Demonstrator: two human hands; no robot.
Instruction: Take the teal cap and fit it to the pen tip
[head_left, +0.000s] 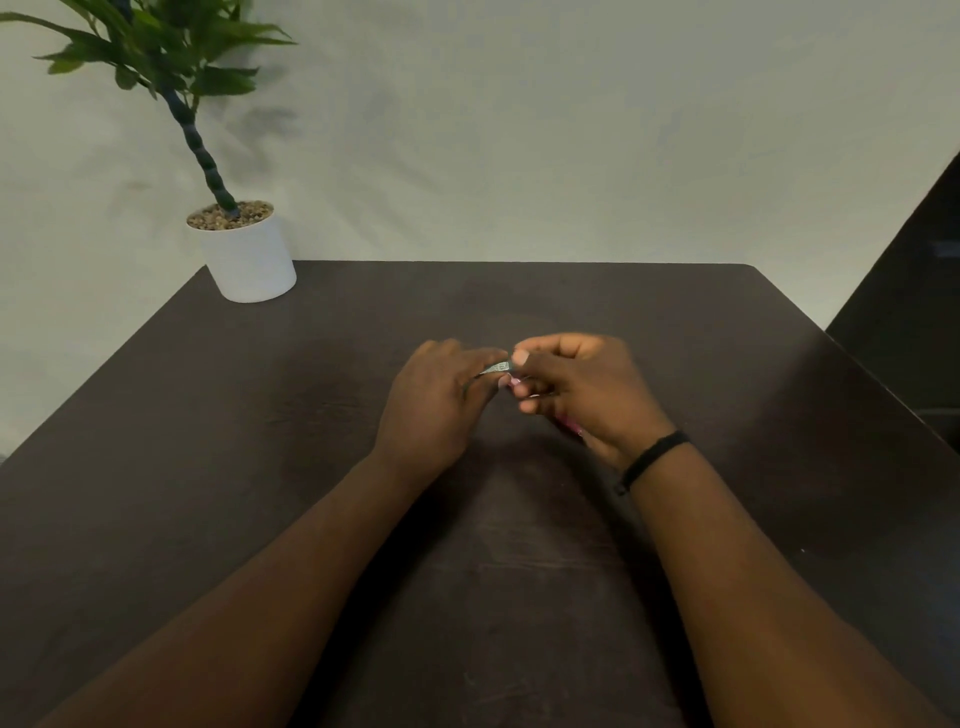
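A dark wooden surface (519, 571) stands against a pale wall, a potted plant (244, 249) set back at its far left corner, well apart from your working space. At the middle of the surface, your two hands meet just above the wood. Your left hand (436, 400) curls its fingers round one end of a small silvery strip (496, 367), patterned and too small to identify, while your right hand (582, 389) pinches the other end between thumb and fingertips. That two-ended hold likely keeps the strip taut and steady between your hands. Your right hand also has something pink (569, 427) tucked under its palm, with a bit showing near the fingertips; whether it is joined to the strip cannot be told. Both of your hands are closed on what they hold, neither resting flat. A black band (654, 457) circles your right wrist. Both your forearms reach in from the near edge, converging on the strip.
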